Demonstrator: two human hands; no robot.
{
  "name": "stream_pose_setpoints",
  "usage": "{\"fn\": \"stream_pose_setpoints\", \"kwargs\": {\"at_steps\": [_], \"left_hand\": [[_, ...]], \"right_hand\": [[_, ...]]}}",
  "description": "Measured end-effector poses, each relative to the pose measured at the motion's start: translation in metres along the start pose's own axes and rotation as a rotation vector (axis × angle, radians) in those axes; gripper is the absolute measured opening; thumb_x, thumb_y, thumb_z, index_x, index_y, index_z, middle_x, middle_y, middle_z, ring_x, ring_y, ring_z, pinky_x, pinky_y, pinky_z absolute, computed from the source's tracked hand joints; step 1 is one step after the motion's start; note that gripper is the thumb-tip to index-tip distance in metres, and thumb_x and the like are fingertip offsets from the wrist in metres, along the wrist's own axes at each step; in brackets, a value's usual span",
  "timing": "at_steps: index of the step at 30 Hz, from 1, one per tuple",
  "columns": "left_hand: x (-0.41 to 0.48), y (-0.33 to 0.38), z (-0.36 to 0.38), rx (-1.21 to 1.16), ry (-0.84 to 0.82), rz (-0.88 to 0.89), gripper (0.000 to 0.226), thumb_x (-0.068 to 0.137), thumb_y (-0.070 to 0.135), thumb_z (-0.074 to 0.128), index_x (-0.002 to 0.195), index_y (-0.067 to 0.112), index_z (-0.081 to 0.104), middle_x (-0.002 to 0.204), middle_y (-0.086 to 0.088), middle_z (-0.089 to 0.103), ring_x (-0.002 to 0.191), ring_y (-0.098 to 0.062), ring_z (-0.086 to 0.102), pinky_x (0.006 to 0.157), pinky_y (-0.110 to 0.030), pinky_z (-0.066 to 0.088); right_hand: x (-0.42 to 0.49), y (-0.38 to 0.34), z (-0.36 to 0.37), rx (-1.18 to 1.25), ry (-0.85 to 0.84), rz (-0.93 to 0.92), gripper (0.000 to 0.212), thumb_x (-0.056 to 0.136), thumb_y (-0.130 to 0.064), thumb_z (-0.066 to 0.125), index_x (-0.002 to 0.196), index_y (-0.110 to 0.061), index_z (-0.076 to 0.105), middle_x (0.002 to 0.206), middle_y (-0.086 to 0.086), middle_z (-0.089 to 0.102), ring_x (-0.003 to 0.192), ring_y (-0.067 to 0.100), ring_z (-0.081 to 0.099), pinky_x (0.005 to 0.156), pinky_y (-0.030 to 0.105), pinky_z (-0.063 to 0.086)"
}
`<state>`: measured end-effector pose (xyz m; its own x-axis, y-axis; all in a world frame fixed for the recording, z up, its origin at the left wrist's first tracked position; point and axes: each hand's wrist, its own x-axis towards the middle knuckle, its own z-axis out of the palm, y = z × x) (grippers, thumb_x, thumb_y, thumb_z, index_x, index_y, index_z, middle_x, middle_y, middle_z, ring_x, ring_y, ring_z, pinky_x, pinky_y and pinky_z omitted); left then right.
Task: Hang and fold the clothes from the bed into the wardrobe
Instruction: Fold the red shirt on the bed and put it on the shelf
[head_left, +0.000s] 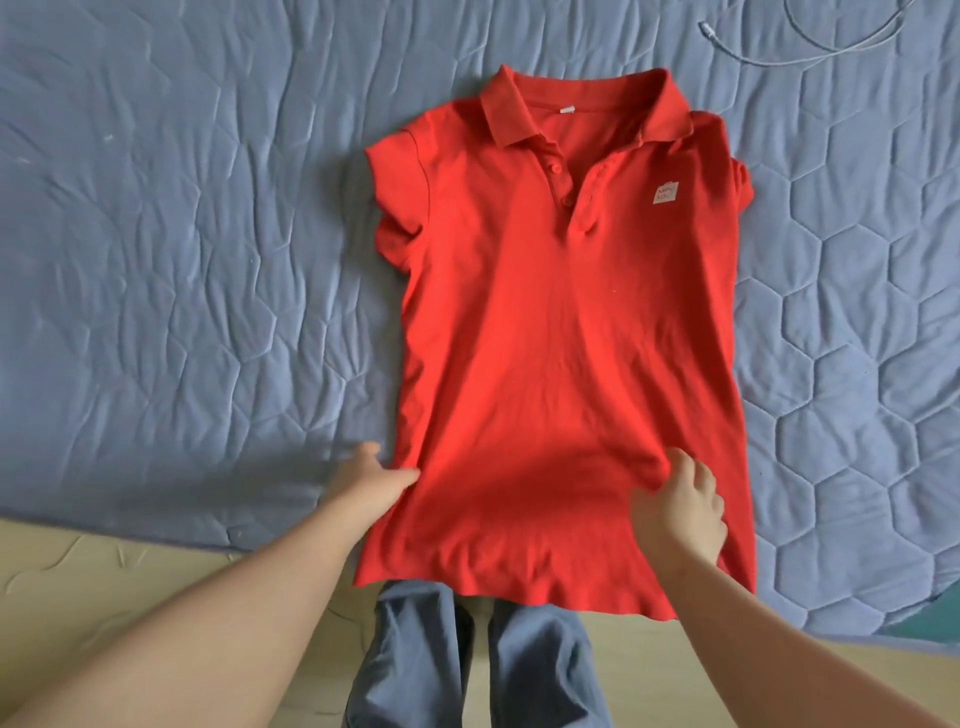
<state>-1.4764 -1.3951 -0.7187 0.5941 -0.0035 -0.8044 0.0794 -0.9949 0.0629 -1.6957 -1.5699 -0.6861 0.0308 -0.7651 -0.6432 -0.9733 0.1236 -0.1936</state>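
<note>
A red polo shirt (556, 322) lies face up on the blue quilted bed (171, 249), collar at the far end, both short sleeves tucked under its sides. Its hem hangs over the bed's near edge. My left hand (371, 480) pinches the shirt's left side edge just above the hem. My right hand (680, 506) rests on the lower right of the shirt with curled fingers that gather a fold of the cloth.
A white cable (810, 44) lies on the bed at the far right. Below the bed's near edge are the beige floor (104, 582) and my legs in blue-grey trousers (467, 660).
</note>
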Motion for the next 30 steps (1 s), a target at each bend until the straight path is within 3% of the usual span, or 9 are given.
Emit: {"fn": "stream_pose_setpoints", "kwargs": {"at_steps": [4, 8, 13, 18, 20, 22, 26, 28, 30], "left_hand": [[0.016, 0.044, -0.020, -0.386, -0.034, 0.048, 0.051, 0.086, 0.039, 0.060, 0.124, 0.007, 0.051, 0.127, -0.017, 0.054, 0.115, -0.029, 0.053, 0.095, -0.035, 0.039], [0.037, 0.091, -0.044, -0.773, -0.189, -0.005, 0.028, 0.090, 0.048, 0.049, 0.078, 0.023, 0.051, 0.079, 0.001, 0.059, 0.072, -0.014, 0.054, 0.062, -0.025, 0.035], [0.081, 0.144, -0.067, -1.053, -0.319, 0.027, 0.035, 0.086, 0.050, 0.055, 0.101, 0.020, 0.061, 0.096, 0.000, 0.067, 0.083, -0.014, 0.063, 0.070, -0.027, 0.048], [0.097, 0.191, -0.101, -1.379, -0.495, 0.063, 0.021, 0.088, 0.034, 0.059, 0.084, 0.015, 0.065, 0.070, -0.005, 0.072, 0.062, -0.017, 0.069, 0.063, -0.033, 0.051], [0.104, 0.199, -0.114, -1.420, -0.423, 0.118, 0.009, 0.088, 0.018, 0.058, 0.090, 0.012, 0.065, 0.077, -0.007, 0.072, 0.066, -0.018, 0.069, 0.066, -0.034, 0.051], [0.112, 0.195, -0.125, -1.534, -0.270, 0.183, 0.022, 0.084, 0.001, 0.057, 0.102, 0.013, 0.061, 0.097, -0.010, 0.068, 0.084, -0.022, 0.066, 0.080, -0.036, 0.053], [0.133, 0.158, -0.137, -1.472, 0.243, 0.163, 0.037, 0.074, -0.017, 0.058, 0.080, 0.018, 0.049, 0.083, -0.008, 0.058, 0.074, -0.022, 0.055, 0.068, -0.033, 0.046], [0.143, 0.145, -0.133, -1.254, 0.311, 0.162, 0.043, 0.074, -0.017, 0.060, 0.104, 0.013, 0.053, 0.102, -0.012, 0.056, 0.091, -0.022, 0.055, 0.080, -0.032, 0.045], [0.149, 0.145, -0.128, -0.931, 0.332, 0.105, 0.070, 0.075, -0.007, 0.066, 0.136, 0.012, 0.036, 0.131, -0.011, 0.046, 0.116, -0.024, 0.050, 0.099, -0.033, 0.040]], "right_hand": [[0.012, -0.061, 0.013, 0.039, -0.122, -0.117, 0.061, 0.083, -0.016, 0.049, 0.141, -0.022, 0.033, 0.149, 0.002, 0.031, 0.130, 0.031, 0.035, 0.102, 0.042, 0.031], [0.031, -0.118, 0.031, 0.064, -0.204, -0.275, 0.067, 0.083, -0.018, 0.049, 0.145, -0.025, 0.025, 0.153, -0.004, 0.024, 0.135, 0.025, 0.032, 0.106, 0.041, 0.033], [0.072, -0.166, 0.058, 0.199, -0.282, -0.301, 0.073, 0.083, -0.018, 0.056, 0.147, -0.024, 0.022, 0.153, 0.000, 0.024, 0.136, 0.020, 0.033, 0.108, 0.035, 0.032], [0.089, -0.166, 0.066, 0.283, -0.394, -0.213, 0.074, 0.083, -0.012, 0.062, 0.147, -0.016, 0.024, 0.148, 0.004, 0.031, 0.127, 0.019, 0.043, 0.108, 0.037, 0.035], [0.093, -0.164, 0.066, 0.297, -0.414, -0.183, 0.074, 0.083, -0.012, 0.063, 0.147, -0.015, 0.025, 0.146, 0.009, 0.036, 0.116, 0.013, 0.043, 0.109, 0.039, 0.034], [0.096, -0.163, 0.064, 0.303, -0.422, -0.159, 0.073, 0.084, -0.011, 0.063, 0.146, -0.015, 0.025, 0.145, 0.011, 0.038, 0.118, 0.013, 0.042, 0.110, 0.037, 0.032], [0.096, -0.169, 0.069, 0.300, -0.404, -0.167, 0.073, 0.084, -0.008, 0.064, 0.146, -0.011, 0.025, 0.150, 0.006, 0.028, 0.136, 0.018, 0.031, 0.111, 0.026, 0.025], [0.094, -0.172, 0.073, 0.271, -0.397, -0.191, 0.075, 0.083, -0.009, 0.064, 0.146, -0.009, 0.023, 0.153, 0.005, 0.022, 0.139, 0.016, 0.024, 0.110, 0.022, 0.020], [0.093, -0.173, 0.073, 0.248, -0.389, -0.200, 0.073, 0.083, -0.010, 0.064, 0.146, -0.008, 0.026, 0.152, 0.005, 0.024, 0.137, 0.017, 0.028, 0.108, 0.022, 0.022]]}}
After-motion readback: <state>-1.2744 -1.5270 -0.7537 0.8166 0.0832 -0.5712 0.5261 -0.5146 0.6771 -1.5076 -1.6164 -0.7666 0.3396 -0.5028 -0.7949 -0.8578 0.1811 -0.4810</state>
